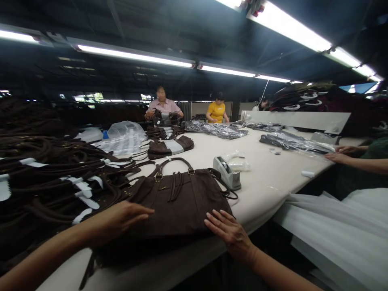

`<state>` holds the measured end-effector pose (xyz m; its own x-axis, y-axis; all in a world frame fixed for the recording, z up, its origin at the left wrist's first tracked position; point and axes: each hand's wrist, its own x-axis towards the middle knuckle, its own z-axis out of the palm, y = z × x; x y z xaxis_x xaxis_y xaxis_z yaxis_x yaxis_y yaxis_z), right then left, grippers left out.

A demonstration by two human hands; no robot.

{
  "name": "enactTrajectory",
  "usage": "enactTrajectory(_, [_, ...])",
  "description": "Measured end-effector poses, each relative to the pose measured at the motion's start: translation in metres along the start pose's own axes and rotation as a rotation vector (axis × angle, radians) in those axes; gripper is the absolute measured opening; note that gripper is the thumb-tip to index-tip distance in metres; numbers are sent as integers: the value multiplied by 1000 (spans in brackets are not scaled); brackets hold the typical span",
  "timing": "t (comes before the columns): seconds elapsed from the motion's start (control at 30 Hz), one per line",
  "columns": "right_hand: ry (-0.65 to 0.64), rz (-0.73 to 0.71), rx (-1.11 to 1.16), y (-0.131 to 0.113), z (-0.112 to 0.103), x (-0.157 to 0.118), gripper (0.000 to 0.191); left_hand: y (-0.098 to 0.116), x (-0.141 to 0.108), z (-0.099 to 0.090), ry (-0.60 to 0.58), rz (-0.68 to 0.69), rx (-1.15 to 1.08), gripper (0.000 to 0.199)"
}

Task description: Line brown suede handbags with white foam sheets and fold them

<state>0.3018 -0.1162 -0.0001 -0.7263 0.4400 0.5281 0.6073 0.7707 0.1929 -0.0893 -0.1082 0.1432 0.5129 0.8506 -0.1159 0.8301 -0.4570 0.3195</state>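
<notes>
A dark brown handbag (184, 198) lies flat before me near the table's front edge, its two handles pointing away from me. My right hand (227, 232) rests on the bag's lower right part, fingers spread. At the bag's left side is my left hand (121, 218), fingers stretched out and pointing right; whether it touches the bag I cannot tell. Neither hand grips anything. Just beyond the bag's right corner stands a grey tape dispenser (227, 173). Another brown bag (171, 147) with a pale band around it lies farther back.
Brown bags with white paper wraps are heaped on the left (60, 182). Clear plastic bags (124, 135) lie behind them. Wrapped bags (291, 141) are at the right, where a co-worker's hands (339, 155) touch one. White sheets (339, 222) hang at the right. Other people stand across the table (257, 157).
</notes>
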Motion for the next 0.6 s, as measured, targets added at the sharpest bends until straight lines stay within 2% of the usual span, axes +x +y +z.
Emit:
enactTrajectory(0.07, [-11,2,-1,1,1,-1,58,8,35,1,156,54,33,46])
enactTrajectory(0.13, [-24,2,-4,2,3,-2,58,8,57,24,243,147,156,49])
enactTrajectory(0.23, [-44,13,10,2,2,-5,61,-5,61,78,216,256,259,51])
enactTrajectory(0.3, [-88,33,46,-1,-6,-5,65,-14,54,105,190,219,249,53])
enactTrajectory(0.33, [-120,53,74,-3,-13,-3,66,-17,51,113,177,193,236,54])
enactTrajectory(0.43, [-220,159,172,-10,-37,14,60,-17,47,115,118,146,194,58])
enactTrajectory(0.5, [-268,282,219,-14,-50,35,44,-14,48,108,97,135,170,62])
enactTrajectory(0.6, [-263,518,152,-15,-50,65,40,-12,47,104,100,136,143,67])
